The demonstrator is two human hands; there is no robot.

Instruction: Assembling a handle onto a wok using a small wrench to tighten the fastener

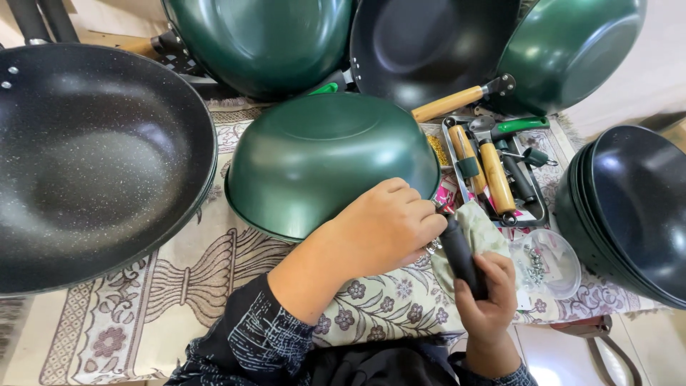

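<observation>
we took the upturned green wok point(325, 161) at the middle of the cloth point(179, 286) as our mark. far to its left lay a big black speckled wok point(93, 157), its rim nearly meeting the green wok's edge, with only a thin strip of patterned cloth open between them. behind the green wok more woks stood crowded, two green and one black, leaving no free room there. our left hand point(382, 229) lay curled over the green wok's near right rim, fingers closed and pressing down on it. just right of that rim our right hand point(486, 304) had its fingers closed around a black handle point(461, 254), held tilted with its top end at the rim. right of the green wok sat a metal tray point(451, 154) of wooden and green handles, beneath it a bright pink printed packet point(446, 194), partly hidden. nearer us a clear round lid point(561, 254) held small screws. farthest right stood stacked dark woks point(629, 211), close against the tray.
</observation>
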